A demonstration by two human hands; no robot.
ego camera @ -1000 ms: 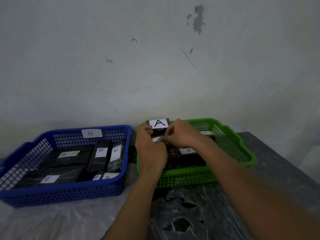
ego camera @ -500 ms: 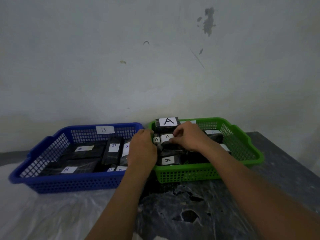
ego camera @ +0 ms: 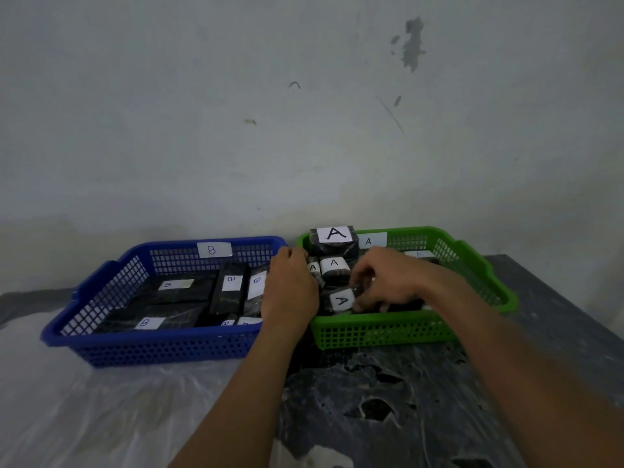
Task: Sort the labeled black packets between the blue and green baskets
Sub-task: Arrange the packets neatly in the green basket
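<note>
Two baskets are set side by side along the far edge of the bench [ego camera: 557,332], against the wall [ego camera: 304,130]: the blue basket [ego camera: 162,349] toward the left and the green basket [ego camera: 388,332] toward the right, their inner corners nearly touching. A white tag marked B [ego camera: 214,249] is fixed on the blue basket's far rim, and black packets labelled B [ego camera: 231,288] are packed flat and on edge across its floor, with little free floor seen between them. A tag marked A [ego camera: 371,240] is fixed on the green basket's far rim. Packets labelled A are crowded into that basket's left half; one large A packet [ego camera: 334,241] is seen standing above the far-left corner, higher than the rim. The right hand [ego camera: 388,282] is held inside the green basket, its fingers curled down and pinching a black packet with an A label [ego camera: 341,300] near the basket's near wall. The left hand [ego camera: 290,288] is placed over the junction of the two baskets, knuckles up, fingers bent downward; whether anything is gripped beneath them cannot be told. The near-left portion of the bench is covered by clear plastic sheeting [ego camera: 84,400]; the near-right portion shows a dark mottled surface. Open room is seen along the near edge in front of both baskets, crossed only by the two forearms.
</note>
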